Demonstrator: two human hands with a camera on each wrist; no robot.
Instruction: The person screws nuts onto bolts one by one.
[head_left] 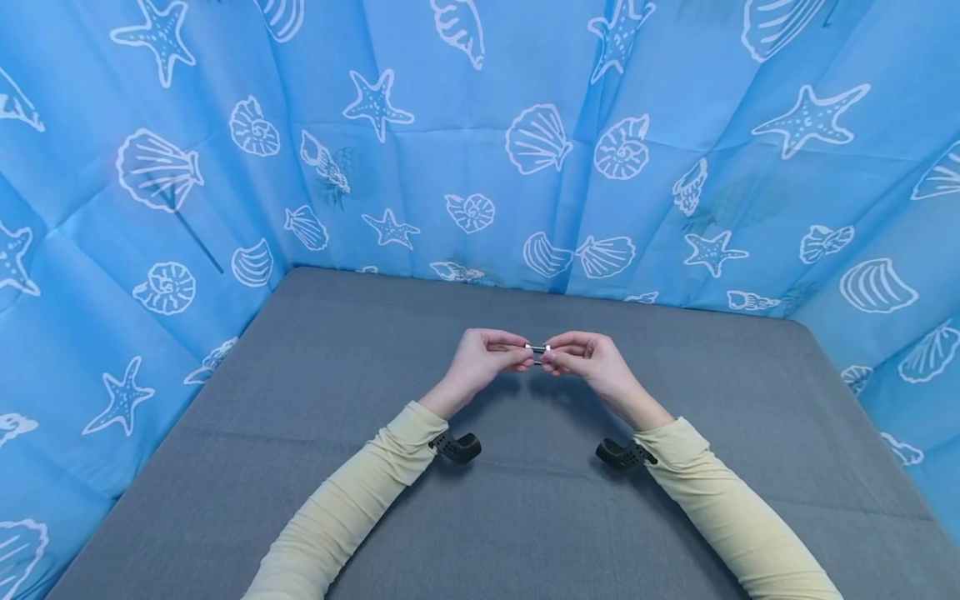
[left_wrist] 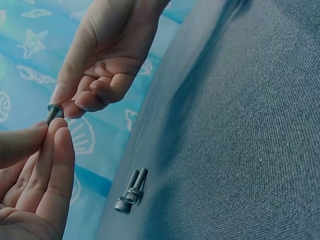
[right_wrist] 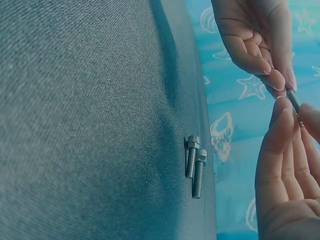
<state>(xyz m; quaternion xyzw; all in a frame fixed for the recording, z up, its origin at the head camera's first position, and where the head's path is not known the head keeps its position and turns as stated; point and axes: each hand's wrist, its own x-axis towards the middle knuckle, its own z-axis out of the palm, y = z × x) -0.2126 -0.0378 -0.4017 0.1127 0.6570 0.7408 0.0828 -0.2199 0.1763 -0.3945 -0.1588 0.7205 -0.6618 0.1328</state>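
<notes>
In the head view, a small metal bolt [head_left: 537,348] is held level between both hands above the table. My left hand [head_left: 483,360] pinches one end between thumb and fingers. At the other end, the thumb and fingers of my right hand [head_left: 596,367] grip it. Threads show on the bolt [right_wrist: 294,99] in the right wrist view. A wider piece, head or nut, sits at its right-hand end; fingers partly cover it, so I cannot tell which. Two more bolts [left_wrist: 131,192] lie side by side on the table beneath the hands, each with a thicker end.
A grey cloth-covered table [head_left: 360,350] spreads under both arms. Blue curtains [head_left: 465,167] with white shells and starfish enclose its back and sides. Black wrist mounts [head_left: 459,448] stick out from both yellowish sleeves [head_left: 352,492].
</notes>
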